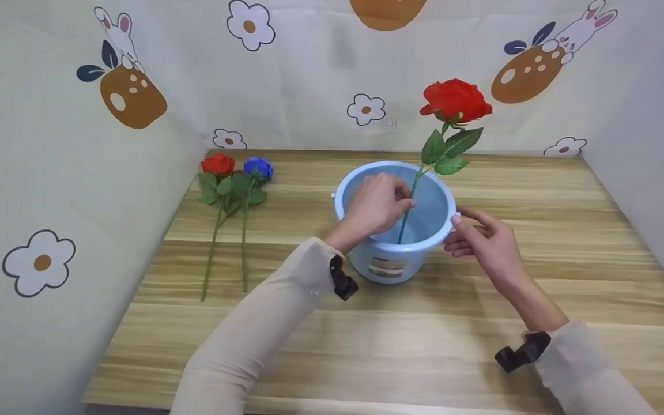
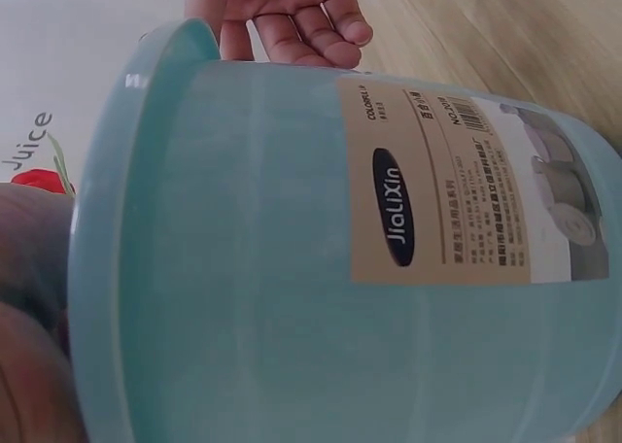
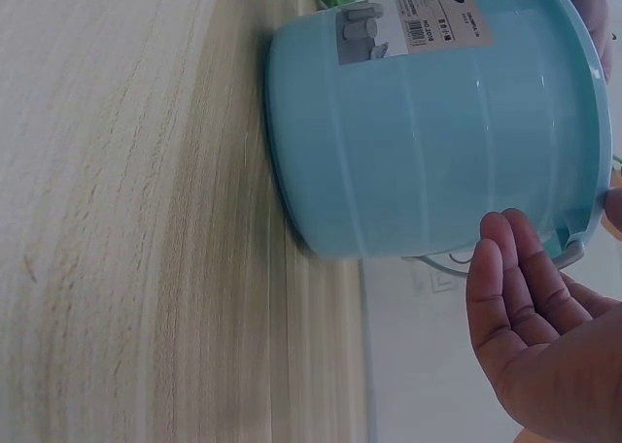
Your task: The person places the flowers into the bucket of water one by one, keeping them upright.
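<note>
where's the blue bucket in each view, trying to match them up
head: the blue bucket stands upright, a little right of centre.
left wrist: it fills most of the picture, appearing sideways, rim toward the left edge.
right wrist: it is in the upper right, also sideways, rim toward the right edge.
shared landmark: the printed label on its side shows in all three.

The left hand (image 1: 379, 203) reaches over the rim of a pale blue bucket (image 1: 395, 248) and pinches a red rose (image 1: 456, 101) by its stem; whether the stem's end touches the bucket's floor is hard to tell. The right hand (image 1: 490, 245) touches the rim's right side. Leftward, another red rose (image 1: 218, 165) and a blue rose (image 1: 258, 168) lie on the wooden table (image 1: 355, 369).
</note>
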Motion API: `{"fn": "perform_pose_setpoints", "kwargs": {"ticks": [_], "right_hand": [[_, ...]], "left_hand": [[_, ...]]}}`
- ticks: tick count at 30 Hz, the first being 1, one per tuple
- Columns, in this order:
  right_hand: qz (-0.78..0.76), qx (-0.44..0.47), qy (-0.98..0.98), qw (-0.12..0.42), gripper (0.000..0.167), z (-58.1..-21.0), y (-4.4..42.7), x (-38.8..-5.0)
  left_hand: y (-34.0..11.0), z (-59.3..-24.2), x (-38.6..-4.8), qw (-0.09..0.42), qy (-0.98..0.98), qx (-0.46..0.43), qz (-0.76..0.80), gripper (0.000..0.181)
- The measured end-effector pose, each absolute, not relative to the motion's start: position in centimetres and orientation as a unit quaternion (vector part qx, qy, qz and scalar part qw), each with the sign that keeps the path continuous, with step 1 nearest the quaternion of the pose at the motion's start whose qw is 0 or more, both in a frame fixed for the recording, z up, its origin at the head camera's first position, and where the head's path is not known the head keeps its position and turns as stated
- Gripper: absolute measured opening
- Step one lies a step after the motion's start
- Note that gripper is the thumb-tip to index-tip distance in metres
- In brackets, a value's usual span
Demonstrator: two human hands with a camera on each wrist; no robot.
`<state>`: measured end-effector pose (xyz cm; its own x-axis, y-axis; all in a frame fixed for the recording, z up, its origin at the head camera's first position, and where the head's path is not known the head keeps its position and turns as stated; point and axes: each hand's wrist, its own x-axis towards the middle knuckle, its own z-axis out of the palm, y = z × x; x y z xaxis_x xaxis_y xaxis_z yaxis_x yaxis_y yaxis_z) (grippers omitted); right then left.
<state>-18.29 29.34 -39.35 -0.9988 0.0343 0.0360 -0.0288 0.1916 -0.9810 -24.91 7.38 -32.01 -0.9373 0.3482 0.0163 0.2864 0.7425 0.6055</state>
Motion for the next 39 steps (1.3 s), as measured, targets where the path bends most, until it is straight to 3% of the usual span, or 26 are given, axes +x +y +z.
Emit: {"fn": "perform_pose_setpoints", "kwargs": {"ticks": [16, 39], "right_hand": [[0.651, -0.007, -0.758, 0.029, 0.056, -39.4, 29.1, -18.3], [0.635, 0.002, -0.772, 0.026, 0.055, -39.5, 29.5, -18.3]], "left_hand": [[7.5, -31.9, -25.1, 0.045, 0.941, 0.174, 0.287, 0.017], [8.5, -31.2, -26.2, 0.115, 0.941, 0.175, 0.266, 0.02]]}}
